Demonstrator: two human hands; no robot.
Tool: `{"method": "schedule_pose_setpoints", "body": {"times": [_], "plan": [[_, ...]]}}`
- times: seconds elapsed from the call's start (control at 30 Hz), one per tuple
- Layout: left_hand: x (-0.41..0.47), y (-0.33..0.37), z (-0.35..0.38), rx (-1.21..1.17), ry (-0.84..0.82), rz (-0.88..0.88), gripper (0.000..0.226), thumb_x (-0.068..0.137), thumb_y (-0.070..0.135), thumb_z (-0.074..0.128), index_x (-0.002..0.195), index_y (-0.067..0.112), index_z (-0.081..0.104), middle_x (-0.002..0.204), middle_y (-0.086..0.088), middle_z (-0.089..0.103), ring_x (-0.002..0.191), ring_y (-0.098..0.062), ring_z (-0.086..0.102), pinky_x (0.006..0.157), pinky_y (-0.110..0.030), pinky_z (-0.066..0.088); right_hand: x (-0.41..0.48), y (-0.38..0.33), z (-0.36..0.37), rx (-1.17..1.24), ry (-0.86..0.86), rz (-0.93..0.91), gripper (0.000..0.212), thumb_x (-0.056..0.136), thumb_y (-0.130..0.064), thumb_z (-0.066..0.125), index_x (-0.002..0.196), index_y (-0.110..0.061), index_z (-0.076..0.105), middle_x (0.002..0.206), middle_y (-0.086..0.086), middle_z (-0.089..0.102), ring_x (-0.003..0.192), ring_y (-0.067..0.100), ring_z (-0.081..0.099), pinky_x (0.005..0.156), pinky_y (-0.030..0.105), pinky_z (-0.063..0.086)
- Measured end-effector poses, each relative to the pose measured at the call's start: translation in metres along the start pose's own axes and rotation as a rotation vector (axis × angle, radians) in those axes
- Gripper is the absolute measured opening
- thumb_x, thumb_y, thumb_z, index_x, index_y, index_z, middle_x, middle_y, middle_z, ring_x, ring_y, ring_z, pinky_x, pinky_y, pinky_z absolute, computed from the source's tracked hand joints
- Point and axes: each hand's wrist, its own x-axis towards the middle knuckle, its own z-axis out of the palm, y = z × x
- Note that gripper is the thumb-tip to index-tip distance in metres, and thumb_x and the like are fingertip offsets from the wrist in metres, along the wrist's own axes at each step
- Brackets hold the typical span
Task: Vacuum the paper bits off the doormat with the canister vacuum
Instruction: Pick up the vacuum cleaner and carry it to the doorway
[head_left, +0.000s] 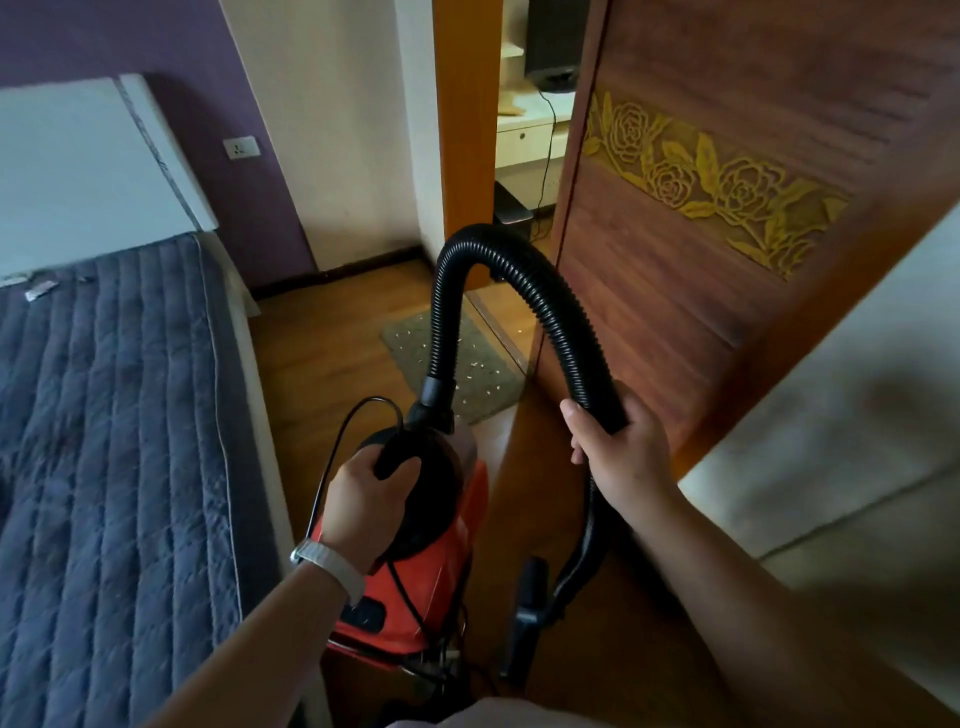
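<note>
My left hand (366, 499) grips the black top handle of the orange canister vacuum (441, 566), which hangs low in front of me. A black ribbed hose (467, 249) arches up from the canister and comes down into my right hand (618, 447), which grips it. Below that hand the hose runs to a black nozzle (527, 613) near the floor. The grey doormat (415, 348) lies ahead on the wooden floor by the doorway, dotted with small white paper bits (480, 371).
A bed with a grey quilted cover (104, 415) fills the left side. A carved wooden door (701, 208) stands open on the right, with a pale surface (831, 415) in front of it. The vacuum's power cord (332, 447) loops beside my left wrist. Bare wooden floor (322, 338) lies between bed and mat.
</note>
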Motion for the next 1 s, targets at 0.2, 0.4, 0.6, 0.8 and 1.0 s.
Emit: {"method": "schedule_pose_setpoints", "body": {"times": [0.2,0.4,0.6,0.8,1.0], "plan": [[0.103,0.006,-0.028,-0.034,0.016,0.016,0.007,0.088,0.026,0.067,0.087,0.021,0.063,0.075,0.002,0.064,0.067,-0.014,0.06,0.05,-0.024,0.039,0.067,-0.033,0.062,-0.022,0.024,0.006,0.014,0.088,-0.04,0.07,0.086,-0.03,0.06,0.065,-0.001,0.066,0.058,0.016,0.065,0.057,0.033,0.054],[0.163,0.007,-0.058,-0.055,0.06,0.019,0.009,0.087,0.024,0.067,0.089,0.016,0.065,0.075,0.002,0.066,0.066,-0.011,0.061,0.052,-0.026,0.046,0.115,-0.05,0.108,0.028,0.025,-0.04,0.014,0.088,-0.033,0.072,0.084,-0.024,0.062,0.06,-0.001,0.063,0.054,0.019,0.063,0.055,0.039,0.053],[0.217,-0.006,-0.085,-0.054,0.131,-0.029,0.008,0.086,0.027,0.068,0.088,0.019,0.066,0.076,0.002,0.067,0.069,-0.011,0.062,0.051,-0.022,0.04,0.172,-0.059,0.166,0.092,-0.047,-0.139,0.016,0.085,-0.032,0.072,0.088,-0.02,0.063,0.059,-0.008,0.062,0.048,0.014,0.059,0.049,0.02,0.047],[0.282,-0.024,-0.107,-0.044,0.157,-0.123,0.01,0.083,0.032,0.069,0.081,0.024,0.064,0.072,-0.001,0.068,0.071,-0.022,0.064,0.064,-0.038,0.053,0.24,-0.057,0.234,0.145,-0.169,-0.151,0.021,0.078,-0.045,0.071,0.086,-0.028,0.061,0.059,-0.01,0.062,0.046,0.014,0.057,0.048,0.022,0.046],[0.368,-0.037,-0.127,-0.016,0.205,-0.186,0.03,0.073,0.048,0.064,0.091,0.025,0.068,0.071,-0.002,0.068,0.069,-0.026,0.066,0.062,-0.039,0.055,0.335,-0.065,0.308,0.158,-0.278,-0.133,0.013,0.086,-0.036,0.067,0.09,-0.025,0.061,0.057,-0.006,0.061,0.049,0.018,0.059,0.051,0.031,0.051]]}}
